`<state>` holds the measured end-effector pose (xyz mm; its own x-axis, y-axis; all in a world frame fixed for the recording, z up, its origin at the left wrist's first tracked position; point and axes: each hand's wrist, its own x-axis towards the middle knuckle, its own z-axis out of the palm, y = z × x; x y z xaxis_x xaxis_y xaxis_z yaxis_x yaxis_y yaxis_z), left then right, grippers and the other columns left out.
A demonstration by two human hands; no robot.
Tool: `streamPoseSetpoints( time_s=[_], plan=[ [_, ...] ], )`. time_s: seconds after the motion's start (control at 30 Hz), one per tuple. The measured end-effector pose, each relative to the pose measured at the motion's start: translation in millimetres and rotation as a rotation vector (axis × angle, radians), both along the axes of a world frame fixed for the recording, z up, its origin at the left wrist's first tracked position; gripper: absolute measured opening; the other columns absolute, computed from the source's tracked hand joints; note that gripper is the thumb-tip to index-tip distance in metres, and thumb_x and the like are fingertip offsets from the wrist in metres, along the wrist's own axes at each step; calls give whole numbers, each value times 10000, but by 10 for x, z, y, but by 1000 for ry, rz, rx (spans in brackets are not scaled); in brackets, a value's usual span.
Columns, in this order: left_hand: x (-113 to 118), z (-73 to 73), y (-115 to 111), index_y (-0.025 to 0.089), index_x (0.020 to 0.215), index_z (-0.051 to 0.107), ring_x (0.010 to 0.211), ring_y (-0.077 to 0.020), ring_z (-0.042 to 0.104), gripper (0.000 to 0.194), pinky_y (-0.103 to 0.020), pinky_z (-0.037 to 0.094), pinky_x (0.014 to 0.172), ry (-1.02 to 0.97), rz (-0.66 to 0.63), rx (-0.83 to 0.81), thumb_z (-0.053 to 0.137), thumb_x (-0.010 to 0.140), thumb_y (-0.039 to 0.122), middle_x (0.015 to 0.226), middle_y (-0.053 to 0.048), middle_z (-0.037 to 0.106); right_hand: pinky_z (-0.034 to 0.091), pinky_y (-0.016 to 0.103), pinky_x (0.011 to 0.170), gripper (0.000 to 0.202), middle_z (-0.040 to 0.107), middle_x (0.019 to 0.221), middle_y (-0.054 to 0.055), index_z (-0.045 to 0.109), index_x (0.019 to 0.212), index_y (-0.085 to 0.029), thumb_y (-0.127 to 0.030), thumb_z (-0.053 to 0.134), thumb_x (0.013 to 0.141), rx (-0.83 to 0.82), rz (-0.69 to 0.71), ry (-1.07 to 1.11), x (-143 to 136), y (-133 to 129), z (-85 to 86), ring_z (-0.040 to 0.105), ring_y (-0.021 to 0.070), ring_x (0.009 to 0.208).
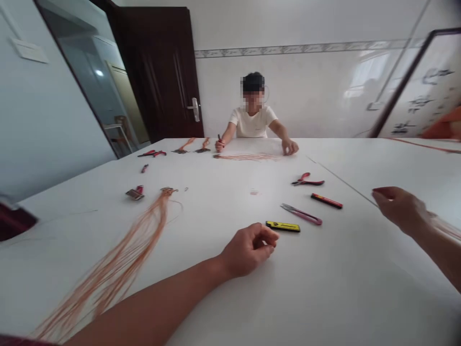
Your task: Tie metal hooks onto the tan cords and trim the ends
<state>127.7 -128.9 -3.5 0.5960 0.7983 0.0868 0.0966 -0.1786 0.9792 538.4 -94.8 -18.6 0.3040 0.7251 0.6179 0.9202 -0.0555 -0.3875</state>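
My left hand (250,250) is above the near middle of the white table (306,298), its fingers curled and thumb close to the fingertips. Whatever it may hold is too small to make out. Just beyond its fingertips lies a flat yellow-and-black case (283,226). To the right, my right hand (401,209) has its fingers closed in a pinch, and I cannot tell what is in them. A thin dark line (345,184) runs along the table toward that hand; thread or seam, I cannot tell. Pale pinkish strands (444,225) lie by the right wrist.
Pink-handled snips (302,214), a red-and-black stick-shaped case (326,201) and red-handled pliers (308,180) lie between my hands. A bundle of orange strands (144,240) stretches along the left. Across the table sits a person (252,122) with another strand bundle (248,157).
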Motion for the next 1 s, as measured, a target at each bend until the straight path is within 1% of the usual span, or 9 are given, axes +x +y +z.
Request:
streamPoseSetpoints(
  time_s=[0.03,0.13,0.2,0.3,0.43,0.53,0.7,0.83,1.0],
  plan=[
    [-9,-5,10,185,902,573,676,-96,517,206,-243,438,615,2,-18,-3,549,699,215,865,-47,580,362,303,520,228,635,729,124,619,770,-182,-368,487,755,-38,3,26,-328,58,21,535,155,547],
    [-102,48,158,170,922,571,660,-96,540,229,-236,451,608,20,21,83,550,699,216,846,-55,602,425,291,576,157,639,816,60,607,795,-186,-297,513,737,-109,322,14,-1379,88,102,564,158,615],
    [-268,140,375,171,918,576,661,-101,563,224,-227,461,616,119,215,248,543,703,223,824,-46,623,439,299,667,136,623,843,59,588,797,-181,-237,466,776,-61,592,-136,-1947,13,131,559,172,754],
    [-696,300,797,209,899,585,791,-109,582,203,-217,453,722,397,692,477,500,716,180,902,-15,631,421,336,709,150,605,828,70,573,829,-177,-178,424,809,28,790,-291,-2388,-147,116,531,179,788],
    [-1319,376,1246,156,936,547,888,-190,565,248,-317,435,778,566,992,425,487,699,114,944,-78,610,422,330,682,160,591,804,63,563,851,-183,-144,411,818,43,894,-324,-2409,-274,67,520,168,765],
    [-1557,317,1423,154,909,559,884,-219,564,232,-353,428,785,692,1026,354,545,683,102,879,-76,614,426,324,672,157,588,792,54,559,854,-187,-134,417,814,57,884,-292,-2323,-279,66,523,159,751],
    [-1548,254,1569,134,1056,511,908,-188,541,302,-384,451,770,775,955,339,485,803,297,1044,-68,546,436,309,667,153,588,778,42,560,847,-188,-126,426,806,53,884,-256,-2270,-276,83,530,148,742],
    [-1466,271,1616,133,1062,511,921,-203,537,313,-385,455,767,748,952,333,480,806,311,1061,-59,537,438,299,673,156,590,777,40,562,845,-188,-130,422,808,43,886,-248,-2266,-288,83,535,144,752],
    [-1353,489,1529,122,1050,519,931,-205,534,301,-401,442,788,535,984,408,502,795,282,1044,-75,544,432,296,679,160,595,770,37,565,825,-188,-136,414,811,36,903,-238,-2234,-276,99,534,138,745]
  ],
)
